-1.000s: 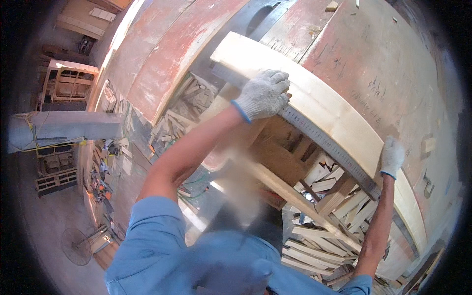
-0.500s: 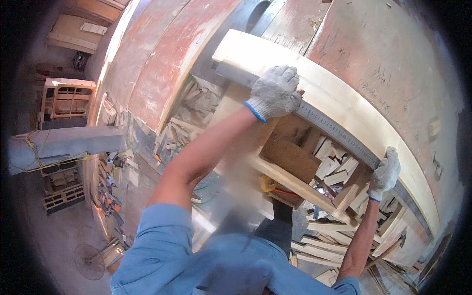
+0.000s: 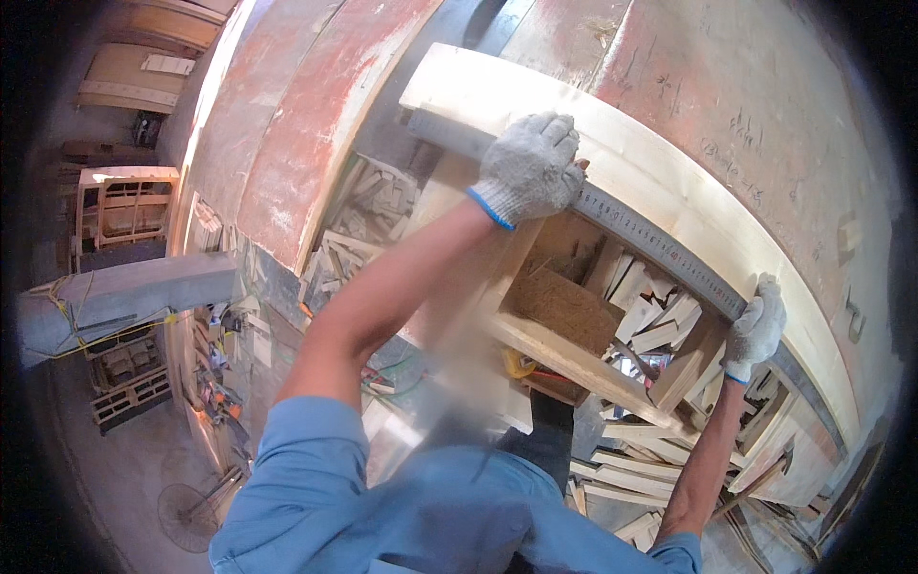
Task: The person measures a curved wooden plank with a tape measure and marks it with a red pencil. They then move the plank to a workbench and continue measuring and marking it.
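A long pale wooden board (image 3: 660, 143) lies across the worktable in front of me, its outline bowed by the lens. Along its near side runs a grey metal strip with scale marks (image 3: 660, 249). My left hand (image 3: 529, 165), in a grey knitted glove with a blue cuff, is closed over the board's near edge and strip. A small brown bit, perhaps a bare fingertip, shows beside it; I cannot tell which. Farther right, my right hand (image 3: 755, 330), gloved alike, has its fingers bent over the same edge. Both palms and the undersides of the fingers are hidden.
Reddish worn table panels (image 3: 316, 124) stretch beyond the board. Beneath the strip are a wooden frame bar (image 3: 583, 368), a sawdust heap (image 3: 564, 311) and many wood offcuts (image 3: 636, 478). A grey beam (image 3: 143, 292) with yellow cord and a round fan (image 3: 186, 517) stand left.
The view has shifted slightly, so the board and my left hand appear a little higher and farther left. Both hands keep their hold on the board.
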### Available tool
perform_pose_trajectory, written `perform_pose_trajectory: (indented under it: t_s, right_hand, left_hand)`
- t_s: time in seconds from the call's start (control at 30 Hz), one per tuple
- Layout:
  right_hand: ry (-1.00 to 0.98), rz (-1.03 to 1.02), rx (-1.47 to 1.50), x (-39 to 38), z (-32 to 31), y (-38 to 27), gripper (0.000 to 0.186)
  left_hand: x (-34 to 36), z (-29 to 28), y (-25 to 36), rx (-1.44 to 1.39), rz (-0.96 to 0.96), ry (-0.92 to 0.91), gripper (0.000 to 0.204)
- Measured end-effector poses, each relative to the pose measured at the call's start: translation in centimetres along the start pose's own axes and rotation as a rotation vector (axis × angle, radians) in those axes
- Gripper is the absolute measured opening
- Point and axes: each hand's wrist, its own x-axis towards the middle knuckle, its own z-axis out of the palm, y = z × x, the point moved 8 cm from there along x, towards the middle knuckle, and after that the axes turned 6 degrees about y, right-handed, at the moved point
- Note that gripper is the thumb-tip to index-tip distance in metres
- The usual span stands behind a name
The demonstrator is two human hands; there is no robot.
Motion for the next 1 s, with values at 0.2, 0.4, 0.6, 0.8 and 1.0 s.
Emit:
perform_pose_trajectory:
  t_s: [0.2, 0.4, 0.6, 0.8, 1.0]
  right_hand:
    - [-0.021, 0.031, -0.01, 0.0, 0.6, 0.8, 0.034]
    - [-0.011, 0.041, 0.0, 0.4, 1.1, 1.2, 0.035]
    - [-0.034, 0.057, 0.003, 0.8, 1.6, 1.7, 0.035]
    - [-0.034, 0.097, 0.01, 1.1, 1.7, 1.7, 0.035]
    - [-0.041, 0.101, 0.044, 1.9, 1.9, 1.6, 0.035]
  left_hand:
    - [0.4, 0.4, -0.1, -0.011, 0.001, 0.005, 0.024]
    - [0.4, 1.9, -0.5, 0.043, 0.102, 0.018, 0.019]
    - [0.9, 2.3, -0.6, 0.031, 0.114, -0.008, 0.018]
    - [1.7, 1.2, -0.4, 0.034, 0.048, 0.003, 0.022]
    - [2.2, 1.5, -0.7, 0.018, 0.071, 0.019, 0.023]
